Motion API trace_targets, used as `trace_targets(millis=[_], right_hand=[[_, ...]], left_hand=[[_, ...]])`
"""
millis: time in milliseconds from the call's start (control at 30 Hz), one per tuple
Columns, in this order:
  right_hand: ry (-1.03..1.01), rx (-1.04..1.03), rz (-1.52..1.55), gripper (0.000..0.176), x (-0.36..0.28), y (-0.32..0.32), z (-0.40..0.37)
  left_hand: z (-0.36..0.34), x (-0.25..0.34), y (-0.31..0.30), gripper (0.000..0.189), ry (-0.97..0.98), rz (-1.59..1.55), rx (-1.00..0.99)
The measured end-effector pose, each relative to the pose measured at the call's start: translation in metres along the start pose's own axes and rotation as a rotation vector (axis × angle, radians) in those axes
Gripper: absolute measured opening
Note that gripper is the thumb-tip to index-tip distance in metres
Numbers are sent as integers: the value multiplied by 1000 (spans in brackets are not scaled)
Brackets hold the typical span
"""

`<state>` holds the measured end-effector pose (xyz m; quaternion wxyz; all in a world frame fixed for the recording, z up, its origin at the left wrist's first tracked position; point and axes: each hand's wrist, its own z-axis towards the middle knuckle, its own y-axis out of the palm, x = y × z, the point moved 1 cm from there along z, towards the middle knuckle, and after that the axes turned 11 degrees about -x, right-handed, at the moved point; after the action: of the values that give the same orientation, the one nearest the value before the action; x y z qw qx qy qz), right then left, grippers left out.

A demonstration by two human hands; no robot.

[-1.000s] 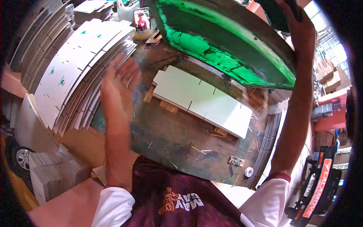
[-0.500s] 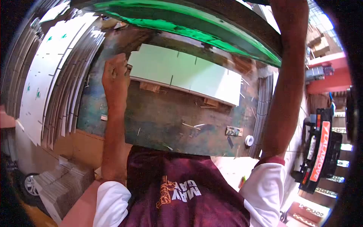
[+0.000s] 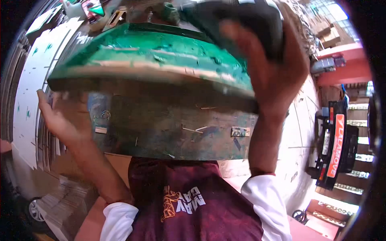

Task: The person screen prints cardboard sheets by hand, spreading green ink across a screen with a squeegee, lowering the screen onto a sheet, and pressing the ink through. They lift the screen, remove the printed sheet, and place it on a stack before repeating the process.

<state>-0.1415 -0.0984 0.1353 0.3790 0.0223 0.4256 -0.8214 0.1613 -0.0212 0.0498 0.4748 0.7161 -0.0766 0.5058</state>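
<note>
A wooden-edged screen-printing frame, its inside coated with wet-looking green ink, spans the space in front of me above the table. My left hand is at its left front corner, palm up, thumb stretched out; the fingertips are partly hidden by the frame's edge. At the frame's right end is my right hand, smeared by motion, with thumb and fingers around a dark, blurred object whose kind I cannot make out. The area below the frame is partly hidden.
The stained table bears thin scraps and a small block. Stacked white boards stand on the left, with piled cardboard below. A car bumper with a red-orange sign is at right.
The green frame has come down towards me, hiding the pale boards on the table. My left hand has moved left to its corner; my right hand has come down into view with a dark object.
</note>
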Motion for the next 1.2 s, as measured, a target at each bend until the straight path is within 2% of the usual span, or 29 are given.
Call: trace_targets(millis=[67, 200, 267, 333, 400, 467, 533, 567, 633, 667, 733, 767, 800, 867, 933, 1067, 1200], right_hand=[[31, -11, 72, 37, -2, 6, -32], [87, 37, 248, 41, 5, 27, -69], [265, 60, 357, 36, 5, 35, -68], [292, 1, 433, 31, 4, 42, -53], [309, -182, 350, 30, 3, 54, -32], [272, -231, 436, 29, 3, 78, -11], [251, -395, 300, 33, 11, 108, 6], [241, -406, 296, 33, 17, 125, 14], [-25, -466, 18, 43, 28, 163, 25], [-32, -480, 16, 43, 33, 178, 26], [-224, -484, -142, 48, 40, 209, 27], [-336, -441, -198, 47, 39, 223, 25], [-337, -458, -199, 47, 38, 232, 18], [-423, -419, -241, 43, 31, 245, 11], [-535, -385, -252, 40, 20, 245, -10], [-542, -483, -230, 38, -8, 213, -55], [-481, -570, -151, 38, -2, 199, -26]], left_hand=[[-12, 3, 2, 68, -136, 76, 167], [-11, -26, -62, 69, -143, 248, 13], [-17, -38, -79, 68, -151, 264, 63], [-19, -48, -96, 64, -281, 230, 76], [-18, -48, -99, 57, -316, 277, 151], [-12, -50, -105, 50, -155, 558, 24], [-4, -46, -94, 46, -110, 627, 28], [-3, -45, -82, 44, 9, 809, 33], [9, -61, -84, 39, 183, 1086, 73], [6, -68, -89, 39, 173, 1082, 84], [-1, -74, -94, 36, 169, 1304, 99], [-1, -71, -91, 41, 121, 1309, 69], [-2, -73, -94, 41, 102, 1307, 73], [1, -76, -95, 32, 169, 1265, 98], [2, -74, -92, 30, 168, 1245, 102], [1, -75, -94, 26, 159, 1201, 95], [1, -75, -93, 26, 150, 1191, 82]])
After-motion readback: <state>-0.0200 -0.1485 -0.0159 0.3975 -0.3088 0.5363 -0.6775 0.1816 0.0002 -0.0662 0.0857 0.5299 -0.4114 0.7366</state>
